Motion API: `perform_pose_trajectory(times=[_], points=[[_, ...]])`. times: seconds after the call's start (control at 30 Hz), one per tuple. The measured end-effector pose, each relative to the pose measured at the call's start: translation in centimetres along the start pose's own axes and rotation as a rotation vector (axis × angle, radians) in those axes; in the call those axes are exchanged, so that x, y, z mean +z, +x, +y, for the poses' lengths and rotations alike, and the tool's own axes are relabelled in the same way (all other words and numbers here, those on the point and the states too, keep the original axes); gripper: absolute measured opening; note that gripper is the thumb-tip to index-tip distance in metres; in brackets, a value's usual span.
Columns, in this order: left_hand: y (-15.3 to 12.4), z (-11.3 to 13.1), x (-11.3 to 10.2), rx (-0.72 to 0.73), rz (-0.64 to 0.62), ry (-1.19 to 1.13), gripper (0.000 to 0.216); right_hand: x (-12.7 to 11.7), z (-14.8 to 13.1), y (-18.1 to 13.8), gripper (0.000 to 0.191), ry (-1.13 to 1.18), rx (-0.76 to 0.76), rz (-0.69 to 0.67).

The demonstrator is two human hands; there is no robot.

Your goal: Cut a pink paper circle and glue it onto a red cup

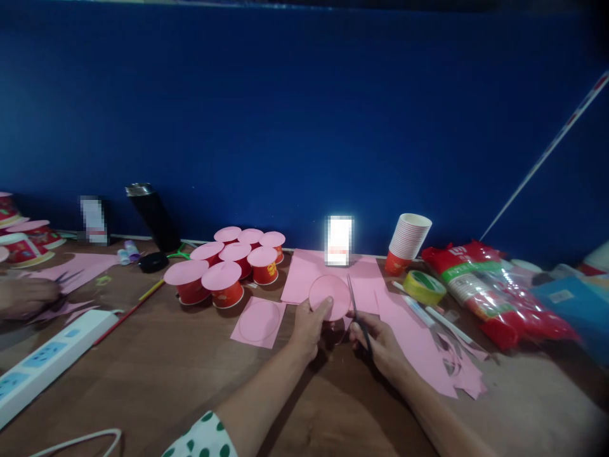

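Note:
My left hand (309, 327) pinches a round pink paper disc (329, 295) by its lower edge, thumb on top. In my right hand (378, 343) is a pair of dark scissors (359, 317), its blades pointing up along the disc's right edge. A thin curl of pink paper hangs beneath the disc. To the left lies a pink paper square (258, 322) with a circle drawn on it. Behind the hands, pink sheets (299, 276) lie on the table. Several red paper cups (222, 297) topped with pink discs stand grouped at left.
At right are stacked paper cups (408, 238), yellow tape (424, 287), pens, pink scraps (461, 368) and a red plastic package (495, 292). A power strip (57, 358), a black flask (155, 219) and another person's hand (28, 298) are at left. A blue partition (285, 127) stands behind.

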State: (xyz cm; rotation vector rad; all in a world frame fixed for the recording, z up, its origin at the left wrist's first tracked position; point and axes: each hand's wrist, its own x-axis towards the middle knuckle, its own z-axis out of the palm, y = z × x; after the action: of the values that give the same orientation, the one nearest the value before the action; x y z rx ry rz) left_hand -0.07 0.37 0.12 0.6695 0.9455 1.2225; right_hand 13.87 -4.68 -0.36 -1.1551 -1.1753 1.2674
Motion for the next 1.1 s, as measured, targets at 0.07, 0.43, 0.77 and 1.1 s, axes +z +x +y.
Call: perform_pose_trajectory(times=[0.07, 0.43, 0.77, 1.1], points=[[0.12, -0.15, -0.1, 0.013, 0.004, 0.007, 0.041, 0.01, -0.01, 0.0, 0.048, -0.004, 0.007, 0.006], [0.44, -0.41, -0.18, 0.034, 0.002, 0.014, 0.045, -0.01, 0.31, 0.02, 0.048, 0.001, 0.021, 0.017], [0.32, -0.58, -0.16, 0.032, -0.021, -0.004, 0.043, 0.01, 0.1, 0.01, 0.05, -0.03, 0.016, 0.021], [-0.09, 0.08, 0.18, 0.0, -0.01, -0.016, 0.043, 0.02, 0.51, 0.17, 0.05, -0.009, 0.02, 0.023]])
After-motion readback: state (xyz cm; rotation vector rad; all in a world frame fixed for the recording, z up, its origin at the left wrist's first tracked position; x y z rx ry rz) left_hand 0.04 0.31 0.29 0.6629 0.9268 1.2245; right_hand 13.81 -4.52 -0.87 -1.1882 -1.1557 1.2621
